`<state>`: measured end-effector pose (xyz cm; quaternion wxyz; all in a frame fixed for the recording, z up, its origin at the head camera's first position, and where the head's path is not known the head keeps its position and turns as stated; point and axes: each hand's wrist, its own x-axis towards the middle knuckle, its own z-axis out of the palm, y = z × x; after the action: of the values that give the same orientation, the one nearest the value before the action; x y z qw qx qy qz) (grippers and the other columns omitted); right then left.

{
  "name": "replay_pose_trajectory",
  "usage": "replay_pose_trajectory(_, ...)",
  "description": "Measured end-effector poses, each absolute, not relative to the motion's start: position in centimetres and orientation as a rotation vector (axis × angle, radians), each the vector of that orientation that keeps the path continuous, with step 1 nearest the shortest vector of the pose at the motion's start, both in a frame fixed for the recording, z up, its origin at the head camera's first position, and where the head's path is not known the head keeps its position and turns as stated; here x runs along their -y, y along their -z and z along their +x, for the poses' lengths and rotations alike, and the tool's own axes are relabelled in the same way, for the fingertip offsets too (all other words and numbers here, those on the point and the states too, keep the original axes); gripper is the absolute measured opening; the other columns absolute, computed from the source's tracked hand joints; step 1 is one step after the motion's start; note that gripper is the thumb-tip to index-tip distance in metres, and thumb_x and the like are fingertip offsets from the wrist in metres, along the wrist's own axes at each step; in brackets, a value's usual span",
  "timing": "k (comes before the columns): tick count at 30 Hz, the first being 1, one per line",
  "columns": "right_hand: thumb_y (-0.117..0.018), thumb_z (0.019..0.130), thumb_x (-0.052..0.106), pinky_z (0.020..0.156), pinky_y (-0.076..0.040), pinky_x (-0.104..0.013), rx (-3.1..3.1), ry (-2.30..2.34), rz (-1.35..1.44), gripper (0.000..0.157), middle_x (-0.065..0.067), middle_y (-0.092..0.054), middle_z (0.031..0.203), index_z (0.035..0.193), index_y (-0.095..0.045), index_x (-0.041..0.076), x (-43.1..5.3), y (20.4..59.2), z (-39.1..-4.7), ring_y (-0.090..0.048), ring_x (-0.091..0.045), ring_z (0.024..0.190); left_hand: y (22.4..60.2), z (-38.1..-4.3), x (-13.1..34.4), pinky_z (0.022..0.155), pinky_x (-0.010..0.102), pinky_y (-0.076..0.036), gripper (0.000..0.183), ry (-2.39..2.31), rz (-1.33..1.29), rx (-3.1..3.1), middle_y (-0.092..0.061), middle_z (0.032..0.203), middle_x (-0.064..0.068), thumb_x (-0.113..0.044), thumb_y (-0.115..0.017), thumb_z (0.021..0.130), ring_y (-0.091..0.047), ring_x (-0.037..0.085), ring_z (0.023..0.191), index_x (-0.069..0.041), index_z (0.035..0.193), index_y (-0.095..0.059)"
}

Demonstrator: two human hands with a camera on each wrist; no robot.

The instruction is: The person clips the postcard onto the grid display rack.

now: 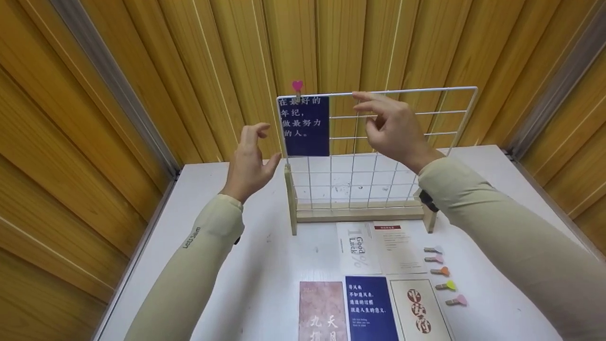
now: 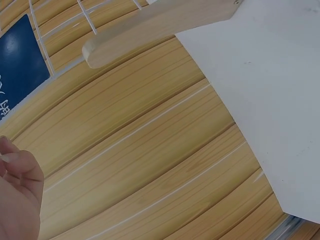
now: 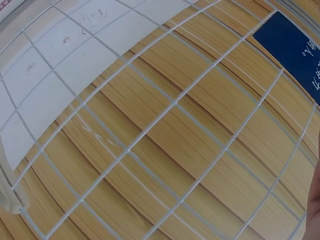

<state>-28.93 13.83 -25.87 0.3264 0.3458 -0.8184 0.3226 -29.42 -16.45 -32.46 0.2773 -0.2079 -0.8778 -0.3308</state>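
Head view: my left hand (image 1: pixel 247 166) and right hand (image 1: pixel 400 128) look empty, fingers relaxed; clipping the hung card (image 1: pixel 305 146) seems finished, so next likely calls for another loose card (image 1: pixel 321 300).

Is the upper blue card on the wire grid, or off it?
On: the blue card hangs at the upper left corner of the wire grid, a pink heart clip at its top edge.
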Motion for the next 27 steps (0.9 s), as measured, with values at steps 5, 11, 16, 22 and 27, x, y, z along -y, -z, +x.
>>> replay_pose_trajectory(5,-0.050,0.084,-0.014,0.054,-0.040,-0.015,2.133,-0.828,0.920,0.034,-0.006,-0.065,0.128,0.107,-0.073,-0.003,-14.6,26.8,-28.3,-0.047,-0.009,0.056,33.1,-29.0,16.3,0.062,0.028,-0.046,0.060,0.897,-0.554,2.349,-0.048,0.123,0.009,-0.010,-0.074,0.088,-0.048,0.018,0.073,-0.010,0.138,-0.042)
replay_pose_trajectory(11,-0.053,0.083,-0.012,0.053,-0.039,-0.017,2.122,-0.807,0.891,0.028,-0.011,-0.068,0.115,0.102,-0.072,-0.003,-16.3,28.3,-27.6,-0.047,-0.009,0.058,34.1,-28.9,15.8,0.058,0.028,-0.045,0.057,0.893,-0.591,2.347,-0.049,0.123,0.012,-0.012,-0.074,0.089,-0.047,0.016,0.070,-0.009,0.137,-0.044)
replay_pose_trajectory(16,-0.055,0.083,-0.010,0.051,-0.036,-0.019,2.175,-0.816,0.837,0.026,-0.009,-0.066,0.108,0.101,-0.072,-0.002,-17.9,29.9,-27.1,-0.042,-0.009,0.055,35.1,-28.6,15.2,0.056,0.028,-0.044,0.054,0.891,-0.608,2.361,-0.052,0.122,0.010,-0.014,-0.074,0.089,-0.047,0.015,0.067,-0.009,0.135,-0.047)
replay_pose_trajectory(22,-0.057,0.085,-0.007,0.051,-0.037,-0.024,2.294,-0.762,0.756,0.024,-0.009,-0.066,0.104,0.104,-0.071,0.001,-19.9,32.0,-26.8,-0.042,-0.010,0.056,36.2,-28.3,14.2,0.057,0.027,-0.045,0.052,0.868,-0.634,2.387,-0.053,0.122,0.006,-0.019,-0.075,0.089,-0.048,0.013,0.066,-0.009,0.134,-0.051)
replay_pose_trajectory(27,-0.058,0.085,-0.007,0.051,-0.039,-0.025,2.348,-0.742,0.708,0.023,-0.009,-0.067,0.099,0.102,-0.071,0.001,-21.3,33.4,-26.5,-0.043,-0.011,0.055,37.0,-28.2,13.4,0.061,0.026,-0.047,0.051,0.877,-0.636,2.411,-0.054,0.119,0.006,-0.022,-0.074,0.090,-0.050,0.013,0.070,-0.011,0.134,-0.051)
